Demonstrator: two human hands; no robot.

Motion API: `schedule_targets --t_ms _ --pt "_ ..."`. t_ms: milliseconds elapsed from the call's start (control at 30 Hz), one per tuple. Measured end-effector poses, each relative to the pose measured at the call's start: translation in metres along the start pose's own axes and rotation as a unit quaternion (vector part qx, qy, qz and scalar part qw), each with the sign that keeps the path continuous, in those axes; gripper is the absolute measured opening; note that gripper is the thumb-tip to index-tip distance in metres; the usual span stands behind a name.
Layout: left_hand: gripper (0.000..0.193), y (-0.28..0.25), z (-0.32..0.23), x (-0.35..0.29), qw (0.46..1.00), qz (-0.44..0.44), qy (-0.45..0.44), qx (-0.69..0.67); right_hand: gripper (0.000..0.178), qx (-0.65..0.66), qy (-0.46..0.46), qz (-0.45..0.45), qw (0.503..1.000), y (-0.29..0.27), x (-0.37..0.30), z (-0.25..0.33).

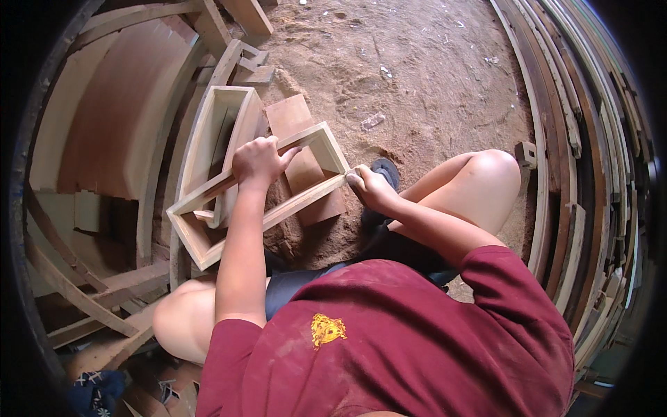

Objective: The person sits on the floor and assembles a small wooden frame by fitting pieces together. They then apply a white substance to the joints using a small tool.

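Observation:
A rectangular open frame of pale bare wood lies tilted in front of me. My left hand is closed around its far rail, thumb pointing right along the wood. At the frame's right corner my right hand is closed, fingertips pressed against the wood. Something small and greyish shows under those fingers, too hidden to name. Beneath the frame's right part lies a reddish-brown board. Against the frame's left part stands a deeper open wooden box, partly covered by the frame.
Sawdust covers the ground ahead. Long planks are stacked along the right, with a small wooden block beside them. A large wooden structure with curved pieces fills the left. Offcuts lie beyond the box. My bent knees flank the frame.

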State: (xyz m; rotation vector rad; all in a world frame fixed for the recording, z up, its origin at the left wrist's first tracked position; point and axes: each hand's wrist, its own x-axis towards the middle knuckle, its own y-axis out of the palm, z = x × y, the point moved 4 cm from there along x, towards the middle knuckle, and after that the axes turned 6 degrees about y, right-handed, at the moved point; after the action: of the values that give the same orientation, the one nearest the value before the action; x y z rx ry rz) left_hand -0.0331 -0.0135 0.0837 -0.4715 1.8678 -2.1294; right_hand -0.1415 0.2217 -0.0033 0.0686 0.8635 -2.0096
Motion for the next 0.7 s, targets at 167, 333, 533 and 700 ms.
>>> schedule_targets --t_ms 167,333,533,700 --pt "0.065 -0.009 -0.005 0.001 1.000 0.009 -0.006 0.002 0.045 0.005 -0.006 -0.029 1.000 -0.006 0.030 0.009" --pt "0.066 -0.004 -0.003 -0.002 1.000 -0.010 -0.001 0.003 0.042 0.024 -0.021 -0.014 0.999 -0.002 0.017 0.003" --pt "0.064 -0.009 -0.007 0.002 0.998 0.048 -0.028 0.004 0.044 0.035 -0.025 -0.036 0.998 -0.011 0.029 0.018" --pt "0.065 -0.006 -0.006 -0.002 1.000 -0.018 0.003 0.021 0.043 -0.024 -0.009 0.002 1.000 -0.011 0.008 0.003"
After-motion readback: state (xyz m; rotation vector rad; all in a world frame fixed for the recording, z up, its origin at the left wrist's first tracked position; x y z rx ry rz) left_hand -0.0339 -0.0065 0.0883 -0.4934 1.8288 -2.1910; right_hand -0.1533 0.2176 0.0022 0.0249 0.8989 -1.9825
